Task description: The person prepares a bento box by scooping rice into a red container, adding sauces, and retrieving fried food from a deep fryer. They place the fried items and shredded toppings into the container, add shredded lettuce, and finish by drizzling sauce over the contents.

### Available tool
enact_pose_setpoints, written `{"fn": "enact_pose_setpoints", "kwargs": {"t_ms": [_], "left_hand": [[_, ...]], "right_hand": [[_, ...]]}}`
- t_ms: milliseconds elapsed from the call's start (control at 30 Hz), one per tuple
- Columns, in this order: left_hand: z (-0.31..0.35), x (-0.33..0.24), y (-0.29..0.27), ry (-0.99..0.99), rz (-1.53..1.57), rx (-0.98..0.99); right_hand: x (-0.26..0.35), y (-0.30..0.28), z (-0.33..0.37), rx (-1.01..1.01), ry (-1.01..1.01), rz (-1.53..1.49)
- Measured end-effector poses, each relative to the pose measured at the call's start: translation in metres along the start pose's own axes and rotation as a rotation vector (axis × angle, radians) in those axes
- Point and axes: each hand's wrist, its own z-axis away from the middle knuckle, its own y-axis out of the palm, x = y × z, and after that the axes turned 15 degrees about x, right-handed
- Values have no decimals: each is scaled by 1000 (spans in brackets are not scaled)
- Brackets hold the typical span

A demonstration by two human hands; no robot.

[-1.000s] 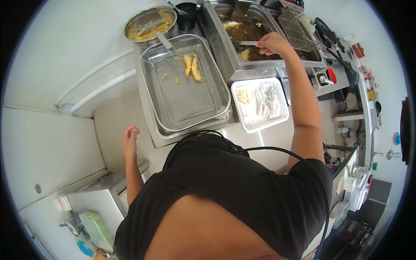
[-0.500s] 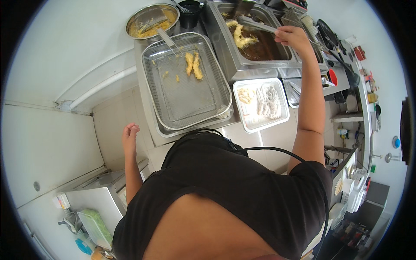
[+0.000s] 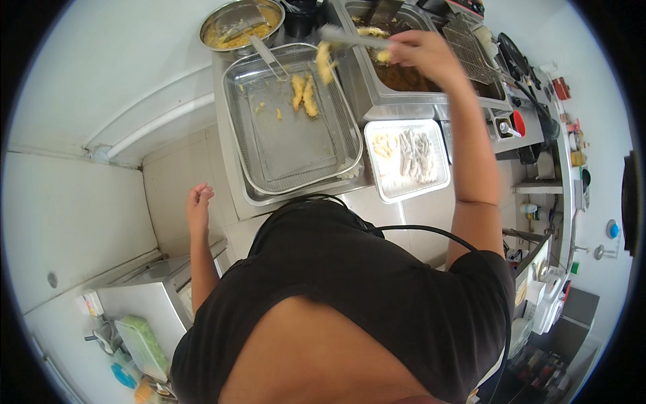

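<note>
My right hand (image 3: 422, 57) is closed round metal tongs (image 3: 350, 38), blurred by motion. From the tongs' tip hangs a golden battered fried piece (image 3: 324, 64), over the right rim of the wire-mesh draining tray (image 3: 269, 161). Two more fried pieces (image 3: 309, 97) lie side by side in that tray, with small crumbs around. Below my right hand is the deep fryer (image 3: 397, 75) with dark oil, where other battered pieces (image 3: 372, 31) float. My left hand (image 3: 198, 202) hangs left of the tray, fingers loosely bent, with nothing visible in it.
A steel bowl of yellow batter (image 3: 242, 30) stands behind the tray, a mesh skimmer's handle (image 3: 266, 54) reaching out of it. A black container (image 3: 298, 20) sits beside it. A white tray (image 3: 407, 192) of floured pieces is in front of the fryer. A wire rack (image 3: 471, 50) stands right of the oil.
My right hand has moved left with the tongs, lifting a fried piece out of the oil and over toward the draining tray. My left hand has barely moved.
</note>
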Motion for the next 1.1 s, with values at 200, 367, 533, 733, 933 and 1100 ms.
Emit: {"fn": "enact_pose_setpoints", "kwargs": {"t_ms": [200,367,533,733,933,1100], "left_hand": [[-4,-3,2,43,-18,0],[8,11,-10,30,23,-64],[20,17,-12,-50,-27,-119],[19,12,-4,-5,-17,-109],[13,15,-10,30,-45,-112],[16,29,-14,14,-55,-123]], "right_hand": [[13,67,-44,134,172,245],[5,-3,-22,-112,40,205],[-27,-48,-21,-305,122,716],[-84,-25,-64,-143,141,926],[-91,-18,-88,-153,122,963],[-70,-38,-64,-184,139,834]]}}
